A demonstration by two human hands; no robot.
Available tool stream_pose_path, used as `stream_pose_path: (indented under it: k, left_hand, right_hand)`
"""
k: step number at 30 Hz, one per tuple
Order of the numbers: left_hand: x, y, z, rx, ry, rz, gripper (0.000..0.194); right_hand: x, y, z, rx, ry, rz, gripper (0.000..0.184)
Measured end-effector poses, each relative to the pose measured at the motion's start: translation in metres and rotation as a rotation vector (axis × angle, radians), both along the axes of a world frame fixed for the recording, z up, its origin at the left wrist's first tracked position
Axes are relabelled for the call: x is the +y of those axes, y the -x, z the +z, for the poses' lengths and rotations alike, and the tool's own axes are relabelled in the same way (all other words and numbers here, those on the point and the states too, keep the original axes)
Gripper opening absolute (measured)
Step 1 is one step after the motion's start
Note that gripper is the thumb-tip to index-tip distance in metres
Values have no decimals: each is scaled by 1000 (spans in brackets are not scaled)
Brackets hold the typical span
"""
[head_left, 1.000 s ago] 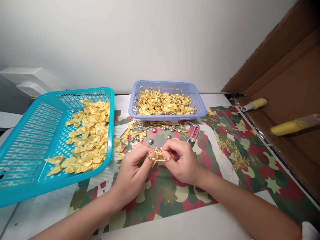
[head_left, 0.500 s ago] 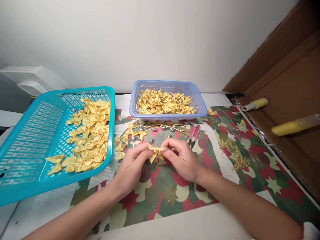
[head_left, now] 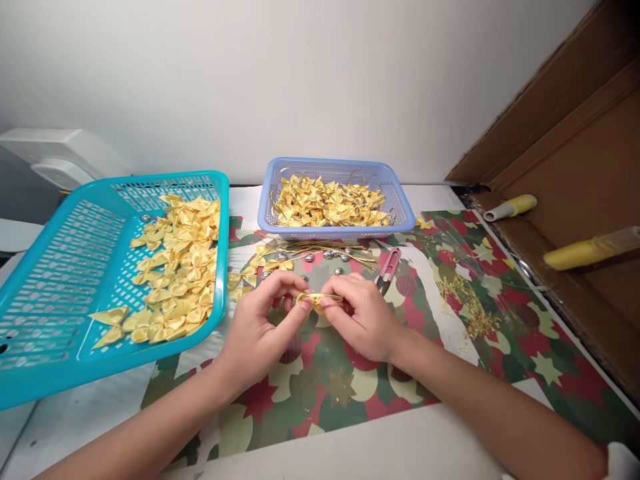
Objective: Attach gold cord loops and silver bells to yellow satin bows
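Observation:
A small yellow ribbon bow [head_left: 316,303] with gold cord around it is held between my two hands, over the middle of the patterned sheet. My left hand [head_left: 267,327] pinches its left side with thumb and forefinger. On the right side, my right hand [head_left: 363,317] grips the bow and the gold cord, fingers curled. Part of the bow is hidden by the fingertips. Just beyond my hands lie several small silver bells [head_left: 309,258], a bundle of gold cords [head_left: 330,247] and loose yellow bows [head_left: 250,272].
At the left stands a large teal basket [head_left: 224,267] with yellow bows and a few bells. A blue-purple basket [head_left: 336,233] at the back holds bows with gold cords. Pink-handled thread snips [head_left: 388,270] lie right of the bells. Gold cord scraps [head_left: 473,310] lie farther right, before a cardboard box [head_left: 575,147].
The bow has turned in my fingers; its hanging tail no longer shows. My left fingers have shifted their hold and opened more behind it, while the right hand keeps its pinch.

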State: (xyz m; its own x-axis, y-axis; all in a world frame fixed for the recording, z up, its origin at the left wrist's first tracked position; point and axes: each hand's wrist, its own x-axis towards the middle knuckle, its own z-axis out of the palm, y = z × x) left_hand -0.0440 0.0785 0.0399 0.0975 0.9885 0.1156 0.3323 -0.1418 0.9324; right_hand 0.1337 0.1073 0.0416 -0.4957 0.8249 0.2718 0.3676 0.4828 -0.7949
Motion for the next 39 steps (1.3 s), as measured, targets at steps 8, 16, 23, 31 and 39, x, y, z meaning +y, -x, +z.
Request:
stream_pose_path:
  k: [8,16,23,31,39]
  left_hand:
    - [4,-5,3,-127,164,178,11]
    - [4,-7,3,-147,195,204,13]
    - [5,-5,0,-56,151,213,14]
    - [8,-1,-10,95,94,55,10]
    - [5,-1,-7,290,-268,72,9]
  right_hand:
    - [-13,8,-3,124,-254,-259,23]
    - [-12,12,-16,-111,-38,-268,14]
    - [-4,2,-4,-159,-39,-52,14]
    - [0,-3,4,-238,-303,26,14]
    - [2,-3,-2,-293,-422,14,13]
